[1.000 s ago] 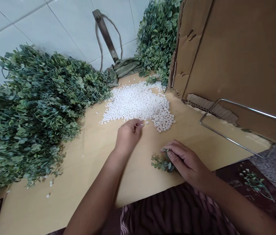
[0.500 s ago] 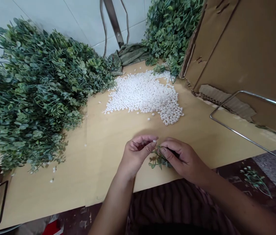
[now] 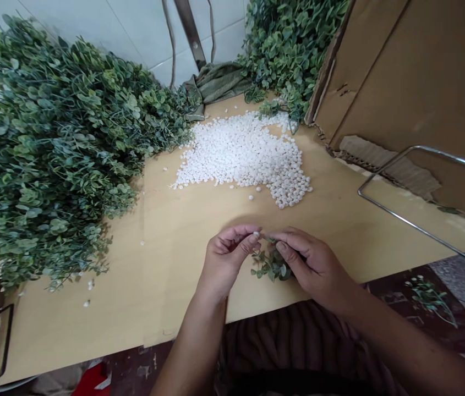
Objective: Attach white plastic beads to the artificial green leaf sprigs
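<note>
My left hand (image 3: 226,258) pinches a small white bead (image 3: 256,235) between thumb and forefinger, just above the wooden board (image 3: 174,258). My right hand (image 3: 310,261) is closed on a small green leafy sprig (image 3: 269,267), whose leaves poke out below the fingers. The two hands meet fingertip to fingertip, with the bead at the sprig's top end. Beyond them on the board lies a wide heap of white beads (image 3: 249,157).
A large mound of green leafy sprigs (image 3: 54,148) covers the left side; more greenery (image 3: 285,49) is at the back. A cardboard box (image 3: 414,77) and a metal wire frame (image 3: 417,192) stand on the right. A loose sprig (image 3: 430,300) lies at lower right.
My left hand left the bead heap with a bead and came back to meet my right hand at the sprig. The camera tilted slightly down.
</note>
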`<state>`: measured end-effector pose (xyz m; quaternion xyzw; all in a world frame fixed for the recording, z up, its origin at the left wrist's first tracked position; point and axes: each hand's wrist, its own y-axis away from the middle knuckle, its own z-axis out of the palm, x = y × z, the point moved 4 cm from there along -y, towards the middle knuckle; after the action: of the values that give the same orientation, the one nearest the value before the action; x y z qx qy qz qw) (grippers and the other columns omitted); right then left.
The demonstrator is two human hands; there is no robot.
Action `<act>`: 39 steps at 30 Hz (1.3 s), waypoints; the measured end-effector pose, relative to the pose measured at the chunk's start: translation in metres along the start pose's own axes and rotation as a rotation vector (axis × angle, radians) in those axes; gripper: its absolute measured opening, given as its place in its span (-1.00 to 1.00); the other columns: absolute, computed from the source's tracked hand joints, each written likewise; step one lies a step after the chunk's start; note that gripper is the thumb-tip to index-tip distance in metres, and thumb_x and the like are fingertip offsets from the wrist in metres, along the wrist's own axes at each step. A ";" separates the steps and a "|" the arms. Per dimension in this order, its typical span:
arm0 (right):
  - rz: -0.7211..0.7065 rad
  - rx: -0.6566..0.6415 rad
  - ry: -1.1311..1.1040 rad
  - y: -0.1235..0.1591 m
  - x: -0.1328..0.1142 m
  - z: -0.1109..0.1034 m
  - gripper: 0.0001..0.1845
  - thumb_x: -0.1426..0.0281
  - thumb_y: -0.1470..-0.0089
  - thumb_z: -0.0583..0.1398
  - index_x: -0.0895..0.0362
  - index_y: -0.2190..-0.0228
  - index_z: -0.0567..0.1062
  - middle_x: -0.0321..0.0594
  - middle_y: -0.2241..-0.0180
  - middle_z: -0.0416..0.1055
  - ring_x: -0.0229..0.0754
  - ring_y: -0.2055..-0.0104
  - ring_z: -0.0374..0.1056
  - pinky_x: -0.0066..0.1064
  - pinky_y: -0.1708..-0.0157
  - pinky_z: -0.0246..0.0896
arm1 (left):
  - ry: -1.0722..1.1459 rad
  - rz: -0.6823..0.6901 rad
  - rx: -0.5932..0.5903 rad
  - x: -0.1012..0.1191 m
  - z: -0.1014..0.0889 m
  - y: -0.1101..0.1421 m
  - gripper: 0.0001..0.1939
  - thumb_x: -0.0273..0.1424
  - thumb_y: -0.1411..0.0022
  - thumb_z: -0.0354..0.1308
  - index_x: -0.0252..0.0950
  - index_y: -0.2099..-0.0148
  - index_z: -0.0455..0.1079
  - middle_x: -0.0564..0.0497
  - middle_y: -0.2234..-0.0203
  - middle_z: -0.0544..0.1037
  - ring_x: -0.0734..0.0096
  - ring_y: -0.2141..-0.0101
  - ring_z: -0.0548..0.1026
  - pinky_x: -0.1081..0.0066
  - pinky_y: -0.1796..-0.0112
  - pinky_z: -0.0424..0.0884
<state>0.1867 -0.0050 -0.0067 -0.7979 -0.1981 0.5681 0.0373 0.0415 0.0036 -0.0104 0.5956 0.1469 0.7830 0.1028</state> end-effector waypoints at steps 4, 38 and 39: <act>-0.024 0.024 0.058 0.001 0.000 -0.001 -0.84 0.47 -0.17 0.04 0.14 0.31 0.43 -0.16 0.38 0.42 -0.19 0.30 0.38 -0.38 0.27 0.34 | -0.024 0.014 0.014 -0.001 -0.001 0.000 -0.74 -0.32 0.23 0.42 -0.30 0.41 0.56 0.06 0.60 0.55 0.57 0.56 0.42 0.53 0.43 0.41; 0.102 0.139 -0.001 0.010 -0.001 -0.006 -0.93 0.45 -0.11 0.14 0.13 0.42 0.40 -0.28 0.49 0.40 -0.25 0.44 0.35 -0.43 0.37 0.29 | -0.194 0.098 -0.022 -0.003 0.005 0.004 -0.92 -0.49 0.14 0.34 -0.30 0.47 0.54 0.03 0.55 0.57 0.50 0.52 0.48 0.52 0.46 0.45; 0.102 0.139 -0.003 0.010 -0.001 -0.007 -0.93 0.45 -0.11 0.14 0.13 0.42 0.40 -0.28 0.49 0.40 -0.25 0.44 0.35 -0.43 0.37 0.29 | -0.192 0.097 -0.017 -0.003 0.005 0.004 -0.91 -0.49 0.15 0.35 -0.30 0.47 0.54 0.03 0.55 0.58 0.50 0.52 0.48 0.52 0.46 0.46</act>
<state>0.1953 -0.0131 -0.0066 -0.8016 -0.1174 0.5829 0.0633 0.0471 -0.0008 -0.0107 0.6735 0.1009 0.7275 0.0835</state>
